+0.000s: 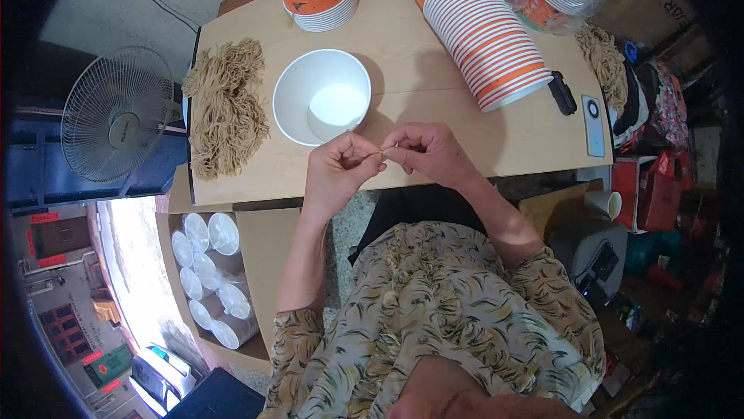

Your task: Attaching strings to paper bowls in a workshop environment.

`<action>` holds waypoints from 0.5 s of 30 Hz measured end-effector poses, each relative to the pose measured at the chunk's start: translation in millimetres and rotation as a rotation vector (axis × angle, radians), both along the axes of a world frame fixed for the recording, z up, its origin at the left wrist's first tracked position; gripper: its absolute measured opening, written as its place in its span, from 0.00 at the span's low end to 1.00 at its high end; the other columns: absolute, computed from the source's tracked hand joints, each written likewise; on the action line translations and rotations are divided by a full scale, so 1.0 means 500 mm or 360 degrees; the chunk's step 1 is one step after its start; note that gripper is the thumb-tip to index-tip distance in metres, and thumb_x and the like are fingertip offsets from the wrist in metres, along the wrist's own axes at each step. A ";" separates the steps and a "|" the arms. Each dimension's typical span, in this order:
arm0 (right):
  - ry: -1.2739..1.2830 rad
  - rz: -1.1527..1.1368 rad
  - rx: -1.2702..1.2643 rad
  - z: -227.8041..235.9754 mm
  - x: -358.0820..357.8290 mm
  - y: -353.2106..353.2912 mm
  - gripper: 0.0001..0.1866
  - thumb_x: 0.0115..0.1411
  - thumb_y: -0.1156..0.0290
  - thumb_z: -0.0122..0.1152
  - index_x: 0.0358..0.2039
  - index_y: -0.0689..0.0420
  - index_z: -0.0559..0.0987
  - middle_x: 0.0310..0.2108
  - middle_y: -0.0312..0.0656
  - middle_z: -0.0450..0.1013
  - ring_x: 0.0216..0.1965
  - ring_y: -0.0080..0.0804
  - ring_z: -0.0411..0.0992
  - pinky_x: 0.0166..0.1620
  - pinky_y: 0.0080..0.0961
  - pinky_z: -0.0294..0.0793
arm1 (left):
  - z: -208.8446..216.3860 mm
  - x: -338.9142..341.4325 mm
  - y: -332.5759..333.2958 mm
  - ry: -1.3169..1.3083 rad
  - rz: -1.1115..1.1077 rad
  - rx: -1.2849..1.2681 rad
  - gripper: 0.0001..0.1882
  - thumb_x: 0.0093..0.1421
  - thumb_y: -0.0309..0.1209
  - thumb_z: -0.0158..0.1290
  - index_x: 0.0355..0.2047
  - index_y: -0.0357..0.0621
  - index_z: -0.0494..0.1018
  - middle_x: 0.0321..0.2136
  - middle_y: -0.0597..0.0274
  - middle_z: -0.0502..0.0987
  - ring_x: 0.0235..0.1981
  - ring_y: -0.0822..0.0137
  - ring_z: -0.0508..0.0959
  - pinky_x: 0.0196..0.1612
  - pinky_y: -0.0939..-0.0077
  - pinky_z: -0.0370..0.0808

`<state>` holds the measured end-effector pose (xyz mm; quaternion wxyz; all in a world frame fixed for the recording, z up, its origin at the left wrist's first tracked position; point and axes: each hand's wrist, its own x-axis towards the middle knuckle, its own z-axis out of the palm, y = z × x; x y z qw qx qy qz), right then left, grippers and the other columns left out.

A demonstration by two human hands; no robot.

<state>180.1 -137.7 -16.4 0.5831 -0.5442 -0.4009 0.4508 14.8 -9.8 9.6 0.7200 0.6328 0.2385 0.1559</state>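
My left hand (341, 173) and my right hand (434, 154) meet fingertip to fingertip just over the table's near edge. Both are closed in a pinch on something thin and yellowish, too small to make out. Right behind my left hand stands a white paper bucket (288, 101), its open mouth up and nothing visible inside it. Off to the left of the bucket lies a pile of tan twisted cords (226, 113), looped in bundles.
A long stack of orange-and-white paper buckets (488, 39) lies on its side, with a black clip-like object (563, 94) by its end. An upright bucket stack (318, 1) is at the back. A carton (256, 264) of wrapped cups sits below left, near a fan (116, 121).
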 end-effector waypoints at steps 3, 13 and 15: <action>-0.0045 0.0005 0.0025 -0.005 0.001 -0.001 0.04 0.64 0.76 0.63 0.38 0.61 0.80 0.23 0.30 0.74 0.23 0.11 0.69 0.25 0.13 0.67 | -0.008 -0.003 0.003 -0.0007 -0.0019 0.0003 0.04 0.60 0.16 0.59 0.34 0.34 0.76 0.31 0.60 0.83 0.33 0.76 0.82 0.39 0.82 0.80; 0.0688 -0.0031 -0.0042 -0.020 -0.013 0.007 0.07 0.67 0.67 0.61 0.39 0.57 0.77 0.23 0.26 0.67 0.21 0.11 0.59 0.22 0.11 0.54 | -0.013 0.001 0.007 -0.0117 -0.0051 -0.0083 0.03 0.63 0.18 0.57 0.37 0.35 0.76 0.33 0.59 0.83 0.35 0.74 0.83 0.39 0.82 0.80; 0.0687 -0.0030 -0.0021 -0.017 -0.015 0.008 0.07 0.68 0.69 0.58 0.38 0.59 0.77 0.21 0.26 0.66 0.20 0.11 0.59 0.22 0.12 0.57 | -0.014 0.001 0.007 -0.0094 -0.0028 -0.0129 0.03 0.63 0.18 0.57 0.37 0.35 0.75 0.34 0.58 0.83 0.35 0.73 0.83 0.40 0.80 0.81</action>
